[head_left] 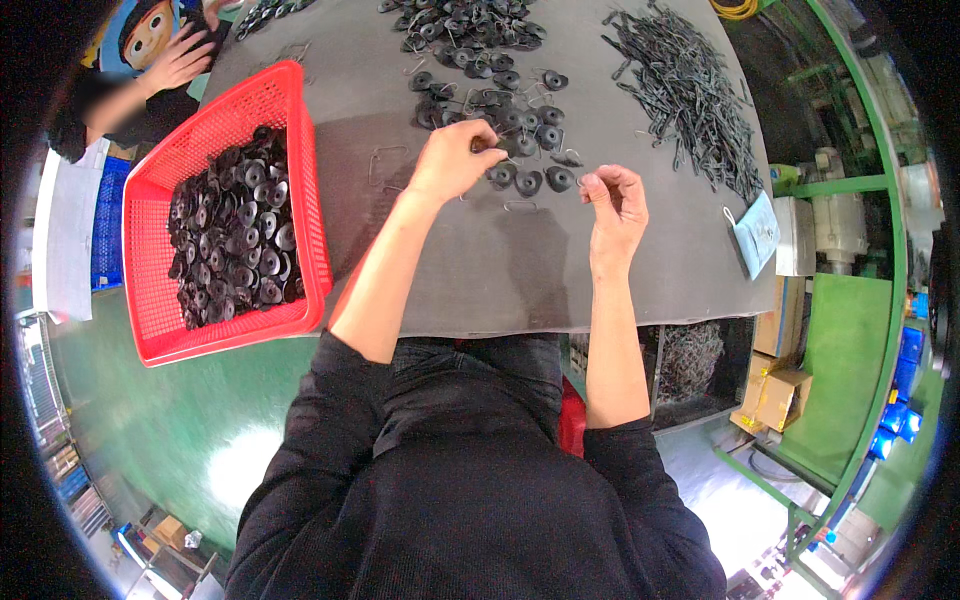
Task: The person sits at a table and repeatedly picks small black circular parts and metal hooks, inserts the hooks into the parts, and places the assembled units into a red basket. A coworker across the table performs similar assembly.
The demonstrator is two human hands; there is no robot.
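Observation:
My left hand (452, 165) is over the middle of the grey table, its thumb and fingers curled together. A dark spot shows between them, too small to make out. To its right, my right hand (617, 200) is pinched at thumb and forefinger. A thin, bright bit shows at those fingertips, its kind unclear. Between the hands lie several black rubber-like discs (529, 182) with a hole in the middle. A bent wire clip (521, 206) rests just nearer to me. Beyond, more black discs (470, 25) are heaped, with wire clips among the closer ones.
A red plastic basket (310, 200) full of black discs stands at the table's left. Thin dark strips (685, 90) are piled at the far right, beside a light blue face mask (757, 235). Another person's hand (180, 62) is at the far left.

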